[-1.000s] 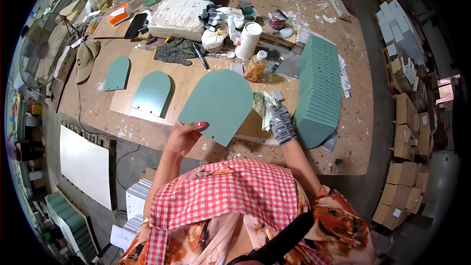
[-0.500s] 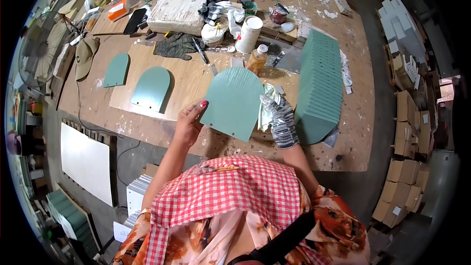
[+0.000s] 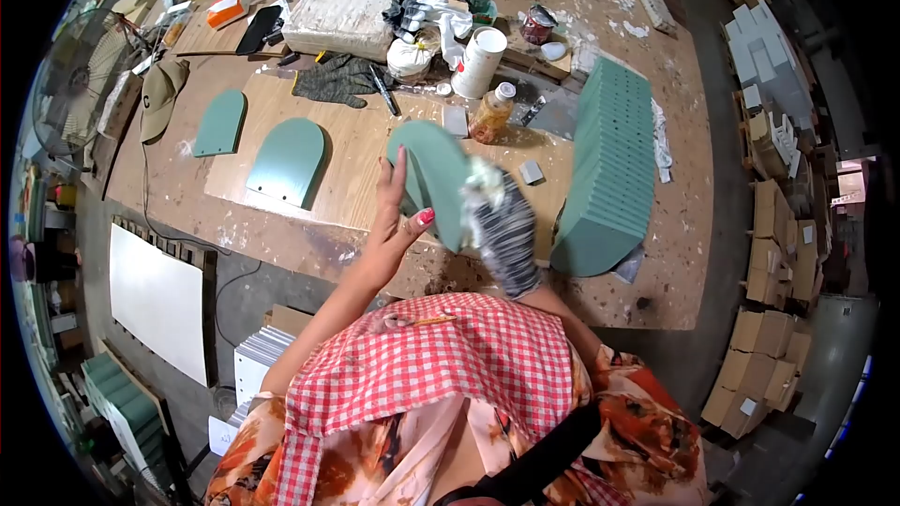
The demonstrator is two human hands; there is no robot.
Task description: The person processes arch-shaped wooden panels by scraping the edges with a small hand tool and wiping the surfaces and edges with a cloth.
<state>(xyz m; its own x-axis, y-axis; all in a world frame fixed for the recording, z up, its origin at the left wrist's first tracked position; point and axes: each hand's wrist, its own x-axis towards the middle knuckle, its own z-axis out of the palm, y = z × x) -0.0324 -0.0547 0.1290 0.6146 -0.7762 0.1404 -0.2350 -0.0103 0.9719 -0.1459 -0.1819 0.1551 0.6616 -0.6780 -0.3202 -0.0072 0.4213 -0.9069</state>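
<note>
A green arch-shaped board is tilted steeply between my two hands above the table's near side. My bare left hand supports its left side, fingers extended along the board and red-nailed thumb apart from them. On the other side, my right hand in a grey striped knit glove presses a bunched white cloth against the board. The cloth and glove are slightly blurred. Two more green arch-shaped boards, one nearer and one farther, lie flat to the left.
A long row of green boards stands on the right. Beyond my hands are an amber bottle, a white cylindrical container, a dark glove and a marker. A small grey block lies right of the gloved hand.
The held board has turned from facing me to a steep tilt. My gloved hand has moved left with the cloth onto it, uncovering the grey block. My left hand's fingers have straightened.
</note>
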